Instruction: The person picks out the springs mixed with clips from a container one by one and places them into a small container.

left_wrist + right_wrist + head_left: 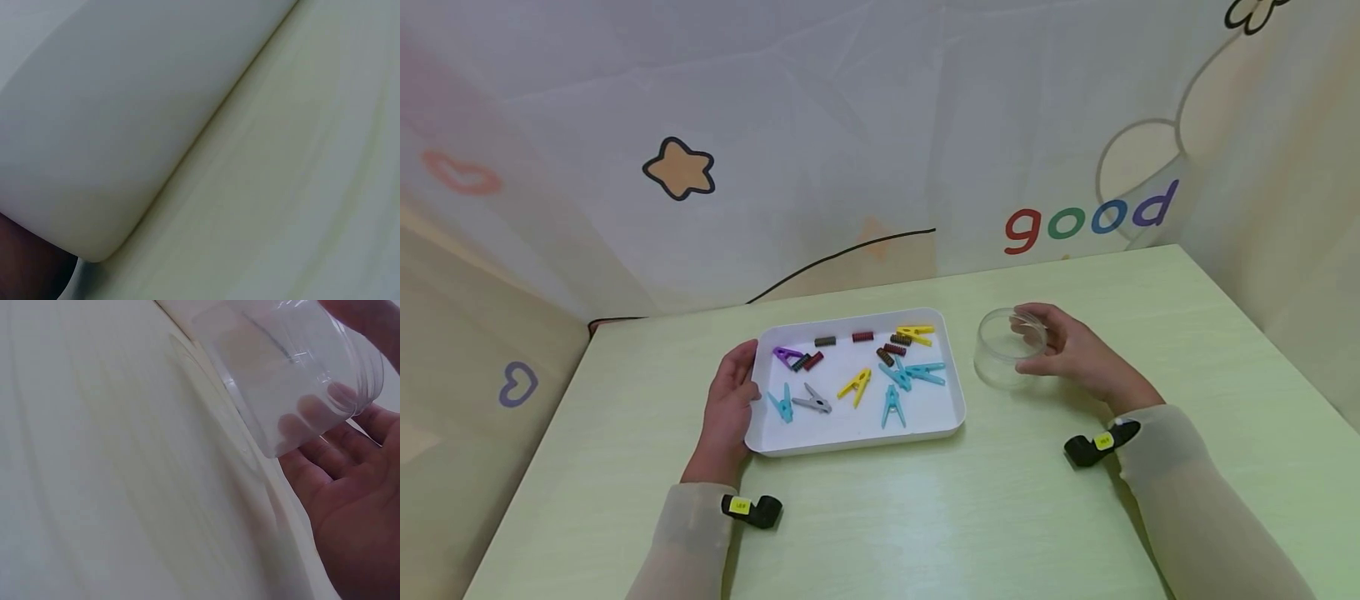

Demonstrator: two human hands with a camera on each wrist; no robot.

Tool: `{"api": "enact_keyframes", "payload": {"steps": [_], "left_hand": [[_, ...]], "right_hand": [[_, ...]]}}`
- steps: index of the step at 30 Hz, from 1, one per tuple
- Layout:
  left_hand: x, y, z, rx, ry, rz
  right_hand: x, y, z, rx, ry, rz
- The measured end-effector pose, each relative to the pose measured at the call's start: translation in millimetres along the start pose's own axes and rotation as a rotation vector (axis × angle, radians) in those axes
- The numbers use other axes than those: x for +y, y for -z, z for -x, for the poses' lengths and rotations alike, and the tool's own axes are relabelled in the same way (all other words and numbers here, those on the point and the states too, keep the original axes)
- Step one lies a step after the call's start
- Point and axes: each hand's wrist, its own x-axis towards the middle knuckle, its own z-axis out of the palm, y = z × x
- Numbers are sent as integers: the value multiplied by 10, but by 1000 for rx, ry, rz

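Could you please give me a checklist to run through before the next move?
1. Left hand grips the white rectangular plastic tray: ok.
2. Right hand holds the clear round plastic jar: ok.
3. Yellow, blue, purple and grey plastic clips inside the tray: ok.
4. Clips apart from the small dark coiled springs: not ok, both share the tray.
5. Jar empty: ok, no clips or springs show inside.
6. Tray's underside free of fingers: cannot tell, hidden.

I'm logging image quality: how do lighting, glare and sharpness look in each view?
Head view: brightest, with a faint sheen on the pale green tabletop; the white rectangular plastic tray reads clearly. Left wrist view: dim and soft, the left hand dark in one corner. Right wrist view: dim, bright reflections streaking the clear round plastic jar.
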Motion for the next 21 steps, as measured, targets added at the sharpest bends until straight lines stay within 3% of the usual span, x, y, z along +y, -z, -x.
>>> {"api": "enact_keyframes", "payload": {"steps": [7,21], "left_hand": [[7,-3,9,5,2,40],[24,3,24,-4,-6,35]], "right_hand": [[8,-18,-17,-11,-3,24],[62,-42,-44,-55,35,49]]}}
